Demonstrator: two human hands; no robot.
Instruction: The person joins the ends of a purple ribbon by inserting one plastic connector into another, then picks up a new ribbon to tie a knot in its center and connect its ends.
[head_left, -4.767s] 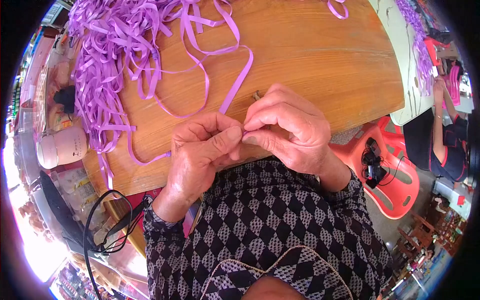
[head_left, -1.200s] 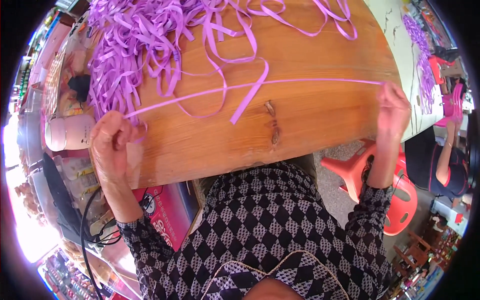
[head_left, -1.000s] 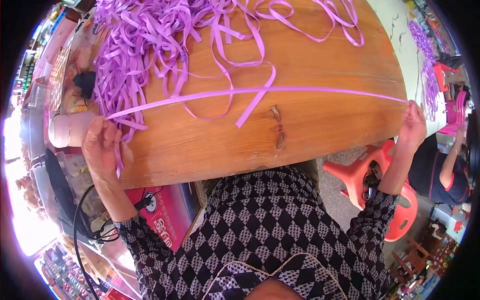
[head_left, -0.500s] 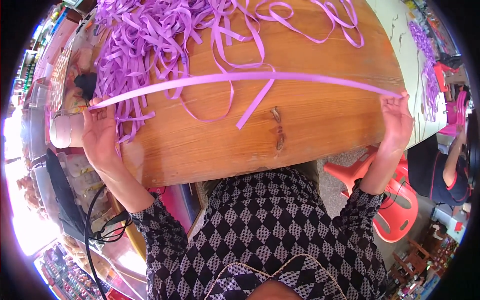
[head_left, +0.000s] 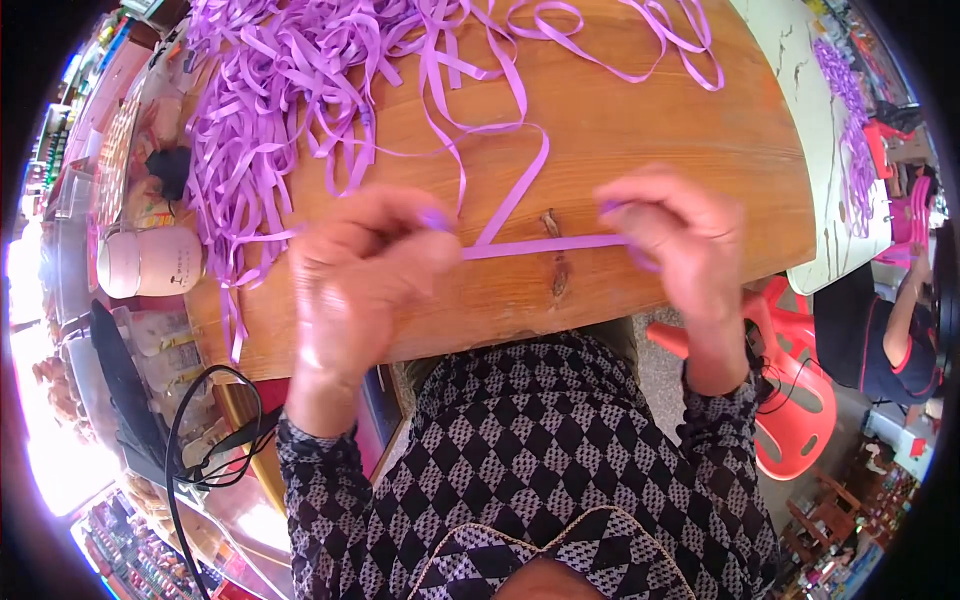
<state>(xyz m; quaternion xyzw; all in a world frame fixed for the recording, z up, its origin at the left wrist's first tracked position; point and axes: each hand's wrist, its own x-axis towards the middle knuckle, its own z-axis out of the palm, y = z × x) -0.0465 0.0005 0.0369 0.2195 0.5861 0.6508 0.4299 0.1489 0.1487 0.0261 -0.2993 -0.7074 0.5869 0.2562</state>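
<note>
A purple ribbon (head_left: 548,246) is held between my two hands, low over the near part of the wooden table (head_left: 660,130). My left hand (head_left: 365,265) is closed on its left part, with a bit of purple showing at the fingertips. On the other side, my right hand (head_left: 685,235) is closed on it, and a small purple loop hangs below the fingers. The stretch between the hands is fairly straight. Behind it, a loose ribbon end (head_left: 518,195) lies slanting on the wood.
A big heap of purple ribbons (head_left: 270,90) covers the far left of the table, strands trailing right. Left of it stands a pale pink jar (head_left: 150,262). More ribbon (head_left: 850,130) lies on the white table at right. An orange chair (head_left: 795,410) and another person (head_left: 880,335) are beyond.
My hands have come from the table's two sides inward toward each other, still holding the ribbon. The stretch between them is now much shorter and nearer to me.
</note>
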